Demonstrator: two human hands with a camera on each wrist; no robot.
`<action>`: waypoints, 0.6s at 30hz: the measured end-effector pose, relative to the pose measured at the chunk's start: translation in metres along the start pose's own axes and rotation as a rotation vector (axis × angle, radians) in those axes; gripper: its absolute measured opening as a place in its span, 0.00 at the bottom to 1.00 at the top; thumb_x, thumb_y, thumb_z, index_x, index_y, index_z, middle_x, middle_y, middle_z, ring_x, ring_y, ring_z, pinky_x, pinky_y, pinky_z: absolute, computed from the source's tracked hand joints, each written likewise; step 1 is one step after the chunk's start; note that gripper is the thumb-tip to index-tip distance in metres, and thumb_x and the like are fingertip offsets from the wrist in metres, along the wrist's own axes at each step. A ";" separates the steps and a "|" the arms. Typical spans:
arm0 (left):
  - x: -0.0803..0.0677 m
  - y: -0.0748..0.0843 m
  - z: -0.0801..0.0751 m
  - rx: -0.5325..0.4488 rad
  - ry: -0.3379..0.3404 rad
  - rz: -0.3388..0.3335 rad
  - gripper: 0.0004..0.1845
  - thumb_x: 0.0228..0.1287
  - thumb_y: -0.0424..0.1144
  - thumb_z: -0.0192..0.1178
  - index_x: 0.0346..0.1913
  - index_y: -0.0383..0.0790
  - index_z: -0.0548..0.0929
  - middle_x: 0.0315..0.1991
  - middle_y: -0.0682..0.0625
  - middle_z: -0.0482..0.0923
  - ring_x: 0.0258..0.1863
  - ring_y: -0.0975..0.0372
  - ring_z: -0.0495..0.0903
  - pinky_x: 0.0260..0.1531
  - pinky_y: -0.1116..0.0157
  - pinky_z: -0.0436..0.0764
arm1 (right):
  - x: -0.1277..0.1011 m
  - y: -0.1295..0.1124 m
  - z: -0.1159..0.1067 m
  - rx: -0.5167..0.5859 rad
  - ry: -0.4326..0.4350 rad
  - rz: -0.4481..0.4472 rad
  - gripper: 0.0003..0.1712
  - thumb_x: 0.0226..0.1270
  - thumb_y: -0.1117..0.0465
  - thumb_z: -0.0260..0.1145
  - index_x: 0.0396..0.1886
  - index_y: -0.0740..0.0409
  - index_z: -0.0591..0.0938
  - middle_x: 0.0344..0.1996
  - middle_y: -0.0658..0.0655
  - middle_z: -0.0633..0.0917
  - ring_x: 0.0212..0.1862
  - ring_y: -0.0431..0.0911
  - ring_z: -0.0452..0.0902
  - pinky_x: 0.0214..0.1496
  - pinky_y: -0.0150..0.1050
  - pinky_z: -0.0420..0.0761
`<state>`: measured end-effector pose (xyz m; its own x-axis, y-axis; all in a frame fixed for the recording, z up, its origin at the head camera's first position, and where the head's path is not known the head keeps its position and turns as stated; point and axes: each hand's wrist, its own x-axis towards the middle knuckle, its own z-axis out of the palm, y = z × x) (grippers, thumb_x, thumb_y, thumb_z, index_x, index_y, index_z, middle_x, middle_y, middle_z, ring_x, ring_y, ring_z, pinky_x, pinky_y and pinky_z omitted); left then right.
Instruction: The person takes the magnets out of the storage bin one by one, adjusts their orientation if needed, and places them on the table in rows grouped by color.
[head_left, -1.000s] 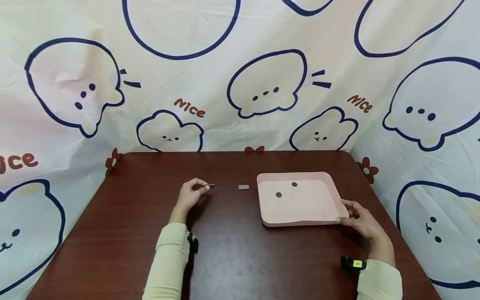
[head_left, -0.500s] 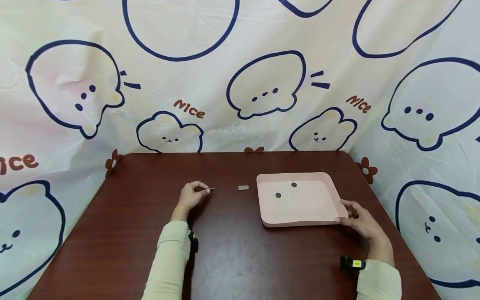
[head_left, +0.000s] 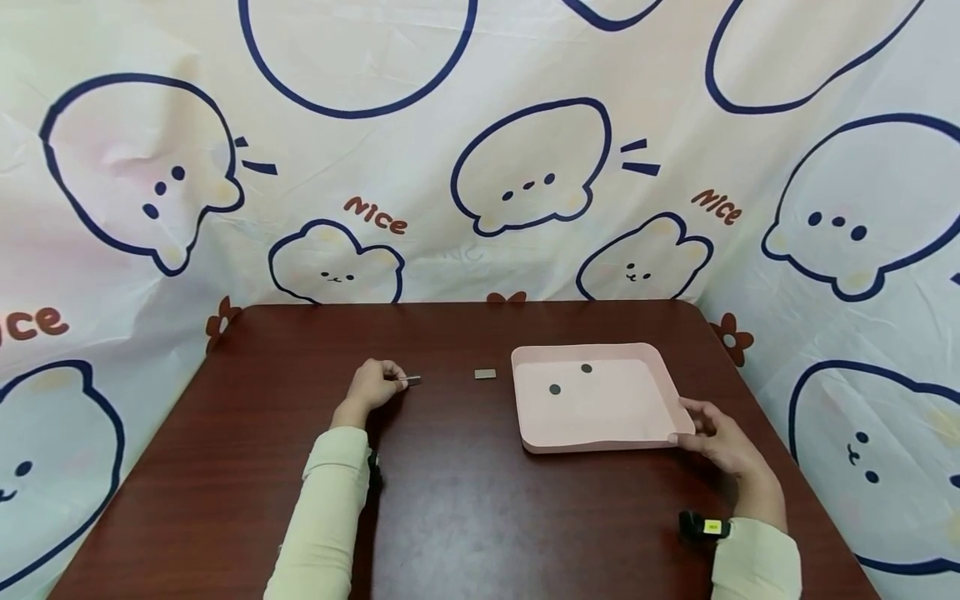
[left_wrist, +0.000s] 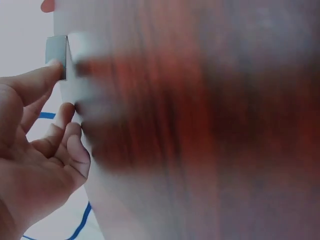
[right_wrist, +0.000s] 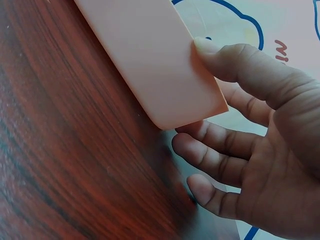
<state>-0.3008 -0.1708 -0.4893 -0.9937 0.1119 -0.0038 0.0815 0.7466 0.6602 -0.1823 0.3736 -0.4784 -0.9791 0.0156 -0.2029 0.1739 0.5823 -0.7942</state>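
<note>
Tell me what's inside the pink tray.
Two small dark discs lie apart on the tray floor. The right hand covers only its near right corner.

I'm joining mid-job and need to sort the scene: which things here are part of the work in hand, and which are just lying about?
In the work:
- left hand pinching a small grey plate
- right hand holding the near right corner of the pink tray
- second grey plate on the table, left of the tray
- two dark discs in the tray

Lying about:
- brown table
- cartoon cloth behind

The white cartoon-printed cloth backdrop [head_left: 480,150] carries the word "Nice" in reddish-brown letters, readable three times across it.
</note>
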 end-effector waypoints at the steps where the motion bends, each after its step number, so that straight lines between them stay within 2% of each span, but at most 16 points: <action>1: 0.001 0.001 -0.001 0.010 -0.011 -0.002 0.03 0.57 0.34 0.64 0.28 0.39 0.82 0.33 0.46 0.77 0.41 0.49 0.70 0.45 0.52 0.67 | 0.000 0.000 0.000 0.004 0.003 0.000 0.44 0.56 0.54 0.71 0.68 0.63 0.60 0.46 0.66 0.77 0.42 0.51 0.72 0.42 0.40 0.72; 4: 0.003 0.000 -0.003 0.030 -0.035 -0.002 0.04 0.58 0.34 0.63 0.27 0.39 0.83 0.35 0.45 0.76 0.46 0.47 0.66 0.49 0.50 0.63 | 0.000 0.001 -0.001 0.013 0.006 -0.010 0.43 0.56 0.56 0.70 0.68 0.64 0.61 0.44 0.65 0.77 0.41 0.51 0.72 0.40 0.39 0.73; 7: 0.004 -0.001 -0.003 0.033 -0.024 -0.001 0.03 0.57 0.34 0.64 0.28 0.40 0.83 0.35 0.45 0.75 0.47 0.46 0.64 0.51 0.50 0.60 | 0.001 0.001 0.000 0.016 0.010 -0.010 0.43 0.56 0.57 0.71 0.67 0.64 0.61 0.43 0.65 0.77 0.40 0.50 0.72 0.39 0.38 0.73; 11: 0.005 -0.003 -0.001 0.051 0.009 -0.001 0.03 0.56 0.36 0.65 0.31 0.39 0.84 0.37 0.43 0.74 0.46 0.45 0.65 0.47 0.50 0.63 | 0.000 0.000 0.000 0.012 0.013 -0.008 0.43 0.56 0.57 0.71 0.67 0.64 0.61 0.44 0.65 0.78 0.40 0.51 0.72 0.39 0.38 0.73; 18: 0.008 -0.004 0.004 0.109 0.045 -0.025 0.10 0.56 0.37 0.65 0.41 0.40 0.86 0.43 0.38 0.73 0.45 0.43 0.65 0.42 0.51 0.67 | -0.001 -0.001 -0.001 0.015 0.010 -0.015 0.43 0.56 0.57 0.71 0.67 0.65 0.61 0.45 0.67 0.77 0.40 0.51 0.72 0.39 0.38 0.74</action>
<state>-0.3084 -0.1703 -0.4947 -0.9978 0.0644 0.0163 0.0621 0.8162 0.5745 -0.1817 0.3736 -0.4771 -0.9825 0.0151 -0.1855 0.1609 0.5701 -0.8056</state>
